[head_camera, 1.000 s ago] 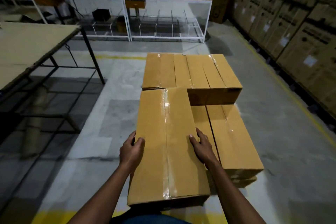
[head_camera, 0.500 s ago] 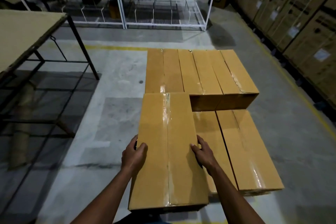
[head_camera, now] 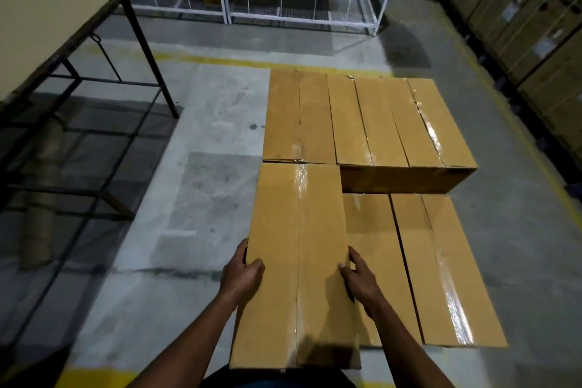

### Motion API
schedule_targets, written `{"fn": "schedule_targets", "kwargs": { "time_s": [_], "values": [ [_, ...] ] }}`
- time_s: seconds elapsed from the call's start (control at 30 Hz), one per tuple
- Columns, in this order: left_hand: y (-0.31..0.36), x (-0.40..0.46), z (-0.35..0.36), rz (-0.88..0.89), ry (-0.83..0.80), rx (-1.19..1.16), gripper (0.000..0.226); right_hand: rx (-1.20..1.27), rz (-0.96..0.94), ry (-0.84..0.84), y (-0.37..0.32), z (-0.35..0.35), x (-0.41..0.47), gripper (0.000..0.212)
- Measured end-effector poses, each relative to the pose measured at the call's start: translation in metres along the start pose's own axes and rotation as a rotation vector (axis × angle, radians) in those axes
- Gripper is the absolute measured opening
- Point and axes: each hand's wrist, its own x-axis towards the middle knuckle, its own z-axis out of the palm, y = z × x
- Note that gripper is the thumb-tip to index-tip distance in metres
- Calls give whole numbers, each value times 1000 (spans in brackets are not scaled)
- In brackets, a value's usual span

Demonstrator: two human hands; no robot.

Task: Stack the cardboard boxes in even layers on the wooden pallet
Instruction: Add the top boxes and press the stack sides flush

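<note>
Left hand (head_camera: pixel 241 274) and right hand (head_camera: pixel 359 277) grasping long tan taped cardboard box (head_camera: pixel 296 261) by its sides; box now nearer 12 o'clock stacked row (head_camera: pixel 362 123).

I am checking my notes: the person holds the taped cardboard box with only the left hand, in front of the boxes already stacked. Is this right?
Not quite. The head view shows both hands on the taped cardboard box: the left hand grips its left edge and the right hand its right edge. The rest holds: the stacked boxes lie beyond it.
</note>
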Motion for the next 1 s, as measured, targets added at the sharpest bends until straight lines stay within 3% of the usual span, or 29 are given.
{"fn": "schedule_targets", "kwargs": {
  "time_s": [0.57,1.0],
  "values": [
    [-5,40,16,-2,-73,-28,63,15,16,-48,18,2,47,57],
    [-18,47,26,-64,-93,16,73,-123,-28,-104,32,-1,61,57]
  ]
}}
